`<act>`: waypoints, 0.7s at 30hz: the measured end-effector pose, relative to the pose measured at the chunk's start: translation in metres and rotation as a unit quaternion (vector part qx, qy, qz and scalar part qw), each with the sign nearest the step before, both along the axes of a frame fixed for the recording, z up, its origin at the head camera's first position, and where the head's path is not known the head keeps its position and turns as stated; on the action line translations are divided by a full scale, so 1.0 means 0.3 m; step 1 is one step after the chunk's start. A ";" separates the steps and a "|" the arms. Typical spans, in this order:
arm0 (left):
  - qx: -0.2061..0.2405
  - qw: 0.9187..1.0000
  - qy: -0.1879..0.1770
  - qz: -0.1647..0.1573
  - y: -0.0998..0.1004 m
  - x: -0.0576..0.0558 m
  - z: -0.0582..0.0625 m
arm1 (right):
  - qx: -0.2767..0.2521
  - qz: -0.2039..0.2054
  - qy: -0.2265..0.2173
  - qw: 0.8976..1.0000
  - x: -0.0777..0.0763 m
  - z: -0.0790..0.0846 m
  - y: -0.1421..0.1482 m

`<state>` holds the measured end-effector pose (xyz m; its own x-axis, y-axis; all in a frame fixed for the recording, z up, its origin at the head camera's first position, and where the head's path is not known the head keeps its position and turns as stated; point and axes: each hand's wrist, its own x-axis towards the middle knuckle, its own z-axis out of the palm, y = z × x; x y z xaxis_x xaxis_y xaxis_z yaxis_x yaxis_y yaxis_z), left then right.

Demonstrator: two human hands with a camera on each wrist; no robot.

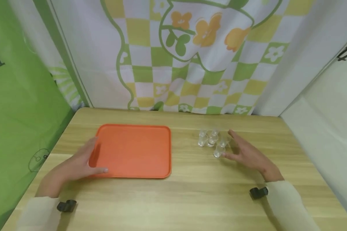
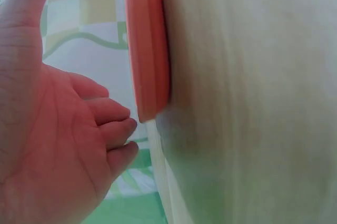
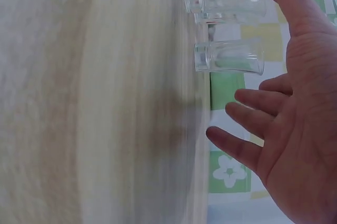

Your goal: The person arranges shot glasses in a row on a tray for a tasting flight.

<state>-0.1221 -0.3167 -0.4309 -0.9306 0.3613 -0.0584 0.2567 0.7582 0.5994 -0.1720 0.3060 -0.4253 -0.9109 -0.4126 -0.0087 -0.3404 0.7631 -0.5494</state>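
Note:
An orange rectangular tray (image 1: 134,150) lies flat on the left part of the table. Over its left side reaches my left hand (image 1: 76,164), thumb stretched along the near edge and fingers loosely extended; in the left wrist view the palm faces the tray's rim (image 2: 147,50). To the right, several small clear shot glasses (image 1: 211,140) stand upright in a cluster. My right hand (image 1: 250,155) is beside them, fingers spread apart and thumb tip close to the nearest glass (image 1: 218,151). One glass (image 3: 229,56) stands apart from the overlapping others in the right wrist view. Neither hand holds anything.
The wooden table (image 1: 173,202) ends at the back against a checked, flowered curtain (image 1: 162,70). Green cloth (image 1: 20,96) hangs on the left and a white wall sheet (image 1: 329,128) on the right. A dark wrist mount (image 1: 66,206) sits at the left cuff.

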 end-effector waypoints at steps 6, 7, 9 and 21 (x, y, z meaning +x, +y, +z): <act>0.036 0.999 -0.033 0.009 -0.022 0.015 -0.006 | -0.007 0.005 -0.002 1.000 -0.017 0.001 0.000; 0.041 0.998 -0.041 0.009 -0.023 0.019 -0.007 | -0.009 0.006 -0.004 1.000 -0.015 -0.001 0.004; 0.050 0.997 -0.049 0.010 -0.023 0.024 -0.007 | -0.011 0.006 -0.006 1.000 -0.012 -0.005 0.008; 0.030 0.999 -0.038 0.014 -0.040 0.019 -0.004 | -0.022 0.004 -0.021 1.000 -0.032 -0.016 0.008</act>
